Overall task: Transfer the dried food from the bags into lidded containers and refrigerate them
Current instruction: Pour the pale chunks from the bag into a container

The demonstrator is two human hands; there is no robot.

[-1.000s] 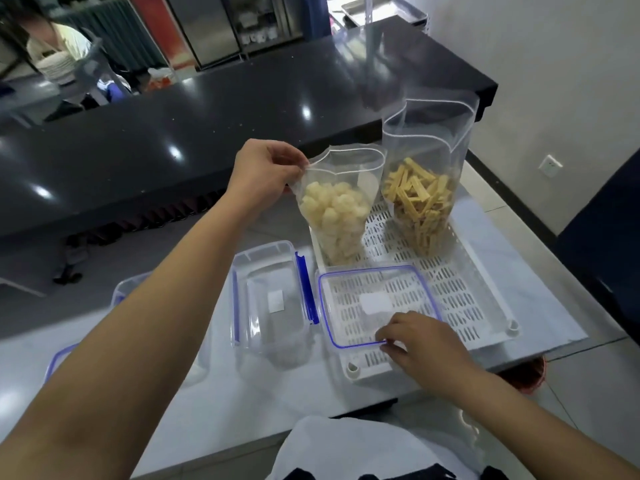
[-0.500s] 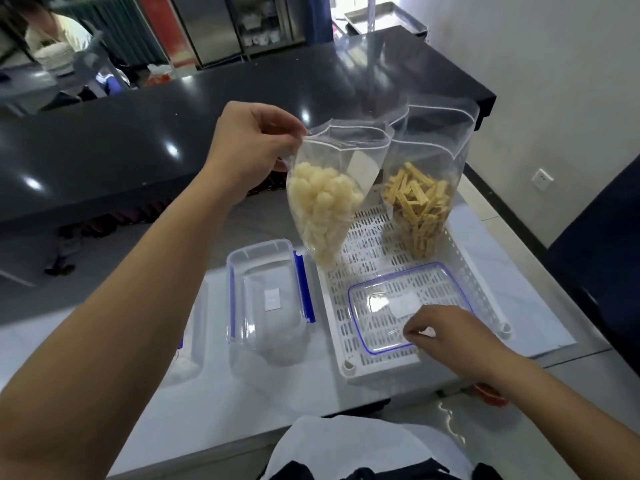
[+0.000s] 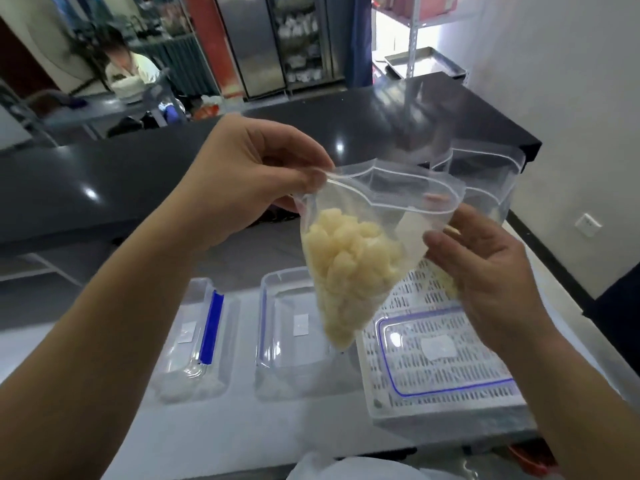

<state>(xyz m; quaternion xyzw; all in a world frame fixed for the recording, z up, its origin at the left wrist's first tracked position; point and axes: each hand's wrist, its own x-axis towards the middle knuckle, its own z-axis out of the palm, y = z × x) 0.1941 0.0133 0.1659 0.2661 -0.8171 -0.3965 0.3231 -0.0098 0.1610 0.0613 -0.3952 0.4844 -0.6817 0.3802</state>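
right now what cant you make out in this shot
- Second bag, head view: the held bag and right hand cover its contents.
- Right hand's fingers, head view: mostly behind the held bag, so the grip on its edge is unclear.
- White labels on the containers and lid: too small to read.
- White basket: right side covered by the right arm.

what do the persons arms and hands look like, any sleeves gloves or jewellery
Both forearms are bare for as far as the head view shows them, with no sleeve edge in sight. The left hand and the right hand are ungloved. No ring, watch or bracelet shows on either hand or wrist. The nails that can be seen are short and unpainted.
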